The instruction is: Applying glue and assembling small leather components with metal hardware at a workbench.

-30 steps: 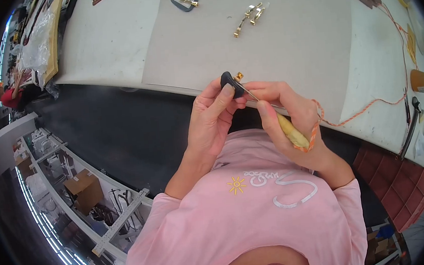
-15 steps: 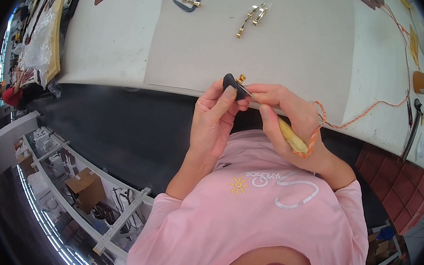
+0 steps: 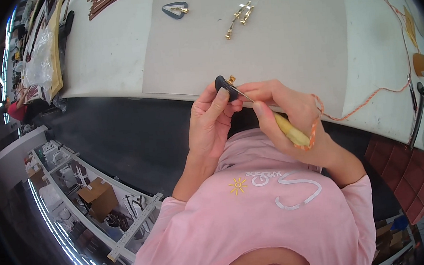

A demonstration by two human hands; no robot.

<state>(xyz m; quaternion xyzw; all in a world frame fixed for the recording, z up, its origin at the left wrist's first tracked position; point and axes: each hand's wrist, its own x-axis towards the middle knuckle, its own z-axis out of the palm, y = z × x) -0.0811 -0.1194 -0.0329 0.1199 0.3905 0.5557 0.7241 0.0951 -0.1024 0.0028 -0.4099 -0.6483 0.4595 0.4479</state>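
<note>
Presently, catalogued from beside the bench:
Left hand (image 3: 211,125): fingers curled, thumb and fingertips pinching a small dark teardrop-shaped piece (image 3: 222,85) with a gold fitting at its top.
Right hand (image 3: 283,111): closed round a yellow-handled tool (image 3: 288,130), its thin metal tip laid against the dark piece.
Location of piece: held in the air at the near edge of the grey mat (image 3: 285,45), just above the table edge, close to the person's chest.
Orange cord (image 3: 365,101): loops round the right wrist and trails away across the white table (image 3: 109,50).
Spare parts: a second dark teardrop piece (image 3: 175,9) and loose gold clasps (image 3: 240,18) lie well apart, at the far side of the mat.
Risk, slip: likely if the tip skids off the small fitting; the left fingertips sit right beside it.
Risk, drop: pinch area is small; a twist from the tool could flick the piece off the table edge.
Risk, snag: the cord could tug the right hand off line.
</note>
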